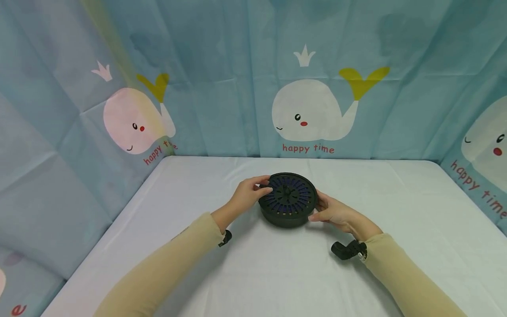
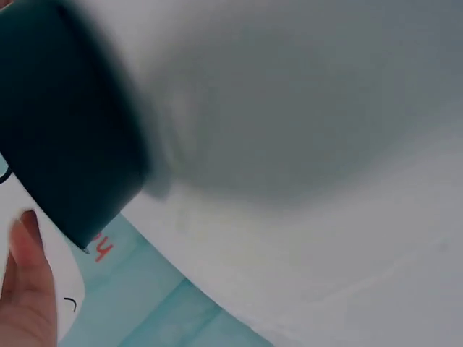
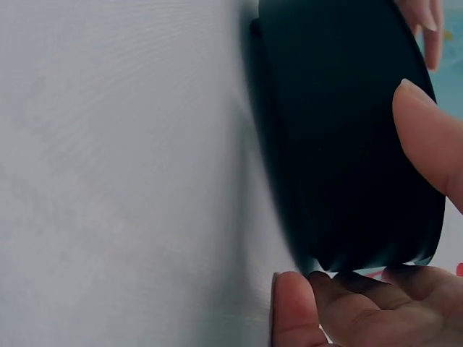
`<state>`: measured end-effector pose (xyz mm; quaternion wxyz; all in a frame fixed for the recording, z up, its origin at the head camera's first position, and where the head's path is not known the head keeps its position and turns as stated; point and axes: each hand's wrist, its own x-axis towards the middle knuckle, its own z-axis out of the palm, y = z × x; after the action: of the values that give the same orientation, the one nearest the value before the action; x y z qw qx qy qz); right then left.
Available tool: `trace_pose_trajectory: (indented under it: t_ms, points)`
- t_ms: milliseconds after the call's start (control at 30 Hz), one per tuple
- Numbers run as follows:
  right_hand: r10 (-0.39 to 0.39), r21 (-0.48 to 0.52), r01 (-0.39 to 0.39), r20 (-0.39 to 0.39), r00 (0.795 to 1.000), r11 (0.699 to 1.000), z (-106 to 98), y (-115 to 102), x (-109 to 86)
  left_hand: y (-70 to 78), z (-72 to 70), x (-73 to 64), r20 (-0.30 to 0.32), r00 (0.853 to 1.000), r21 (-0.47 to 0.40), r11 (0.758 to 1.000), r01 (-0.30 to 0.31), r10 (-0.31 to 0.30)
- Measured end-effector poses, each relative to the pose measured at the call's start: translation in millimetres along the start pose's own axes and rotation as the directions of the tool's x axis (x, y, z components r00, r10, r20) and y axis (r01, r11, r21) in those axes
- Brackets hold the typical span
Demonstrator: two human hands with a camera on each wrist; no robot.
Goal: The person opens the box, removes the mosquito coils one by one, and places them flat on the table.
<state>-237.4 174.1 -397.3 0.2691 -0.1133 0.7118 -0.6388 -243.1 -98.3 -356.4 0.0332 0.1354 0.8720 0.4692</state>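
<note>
Round tin (image 1: 288, 201), no long axis, left of and against the right hand (image 1: 338, 214), whose thumb and fingers curl round it; left hand (image 1: 246, 193) opposite, thumb and fingertips parted, pinch unclear.

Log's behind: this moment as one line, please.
Right hand: holding black container | Left hand: at edge of slotted top, facing up

Chunky round black tub (image 1: 286, 221), slotted lid (image 1: 286, 201) facing up, purplish bits peeking through, on or barely above the white table (image 1: 400, 202), can't tell.
</note>
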Motion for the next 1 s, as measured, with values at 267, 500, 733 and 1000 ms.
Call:
trace_pose_trajectory:
  t_ms: [267,500,733,1000]
  points:
    - [0.017,-0.016,-0.017,0.011,1.0,1.0,-1.3,-2.4,0.0,9.8,7.4,11.2,0.061,0.998,-0.034,0.999,-0.021,0.023]
    - [0.064,-0.068,-0.065,-0.02,0.998,0.996,-0.2,-5.1,4.0,9.6,14.9,21.8,0.074,0.997,-0.087,0.996,-0.002,0.008]
    - [0.08,-0.091,-0.082,-0.023,0.996,0.992,0.5,-6.6,3.7,8.9,25.2,27.0,0.074,0.997,-0.142,0.99,-0.014,0.025]
    - [0.068,-0.111,-0.072,-0.038,0.997,0.991,1.2,-5.1,4.0,7.2,30.6,29.6,0.069,0.998,-0.151,0.989,-0.001,0.012]
